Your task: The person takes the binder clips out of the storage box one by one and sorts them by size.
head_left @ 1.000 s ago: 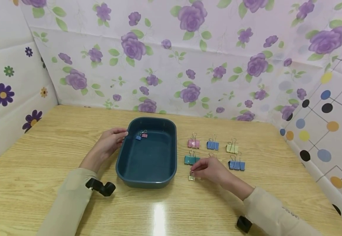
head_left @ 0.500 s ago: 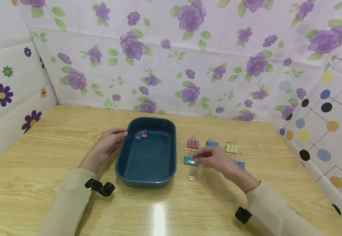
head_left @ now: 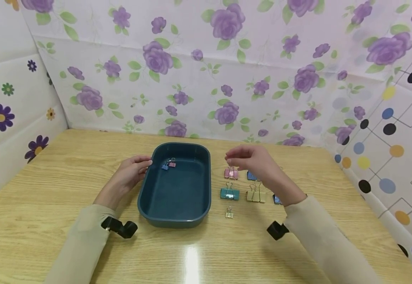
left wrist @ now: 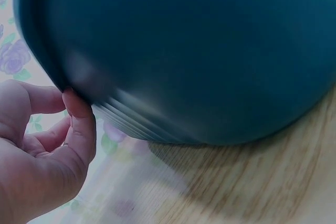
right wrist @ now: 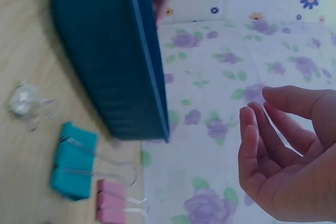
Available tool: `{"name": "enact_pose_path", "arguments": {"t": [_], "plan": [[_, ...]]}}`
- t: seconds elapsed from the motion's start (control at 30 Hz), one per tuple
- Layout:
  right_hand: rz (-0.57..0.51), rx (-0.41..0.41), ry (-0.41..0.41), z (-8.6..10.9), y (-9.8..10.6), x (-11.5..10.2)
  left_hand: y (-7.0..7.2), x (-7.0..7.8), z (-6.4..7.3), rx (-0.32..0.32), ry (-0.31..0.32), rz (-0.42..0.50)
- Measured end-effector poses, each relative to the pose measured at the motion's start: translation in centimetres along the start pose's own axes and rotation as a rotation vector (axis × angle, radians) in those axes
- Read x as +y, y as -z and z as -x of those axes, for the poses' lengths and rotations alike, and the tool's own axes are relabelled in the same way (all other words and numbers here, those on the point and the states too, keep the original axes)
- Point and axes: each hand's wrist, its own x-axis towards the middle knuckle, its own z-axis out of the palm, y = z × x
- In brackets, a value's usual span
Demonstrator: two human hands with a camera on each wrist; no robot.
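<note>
My left hand (head_left: 131,171) pinches the left rim of a dark teal plastic bin (head_left: 181,193) between thumb and fingers. In it, near the far left corner, lie a small blue binder clip (head_left: 165,167) and a small pink one (head_left: 172,164). My right hand (head_left: 257,162) hovers over the back row of larger binder clips, fingers loosely bent and holding nothing in the right wrist view. Beneath its fingertips in the head view is a pink binder clip (head_left: 231,174). A teal binder clip (right wrist: 73,161) stands nearer, and a small yellowish binder clip (head_left: 229,215) is nearest me.
A yellow binder clip (head_left: 255,196) stands right of the teal one. Two blue clips, one behind (head_left: 251,176) and one farther right (head_left: 277,199), are partly covered by my right hand and arm. Floral cloth (head_left: 191,79) walls the back of the wooden table (head_left: 156,252).
My right hand has risen from beside the small yellowish clip, moving away over the larger clips to above the pink one. My left hand keeps its place on the bin's rim.
</note>
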Motion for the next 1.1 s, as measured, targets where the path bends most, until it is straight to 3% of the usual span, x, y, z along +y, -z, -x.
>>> {"name": "enact_pose_path", "arguments": {"t": [0.33,0.6,0.93,1.1], "plan": [[-0.052,0.015,0.046,-2.9,-1.6,-4.0,0.2,-0.2,0.0,0.008,-0.007,-0.017],[-0.069,0.019,0.08,-5.3,-3.6,-5.9,0.1,-0.3,-0.1,0.011,-0.006,-0.032],[-0.207,0.026,0.046,-9.1,-7.0,-6.3,0.2,-0.2,-0.1,0.018,0.0,-0.022],[-0.1,-0.042,0.011,-10.6,-8.9,-5.3,0.1,-0.2,-0.2,0.02,0.006,-0.02]]}}
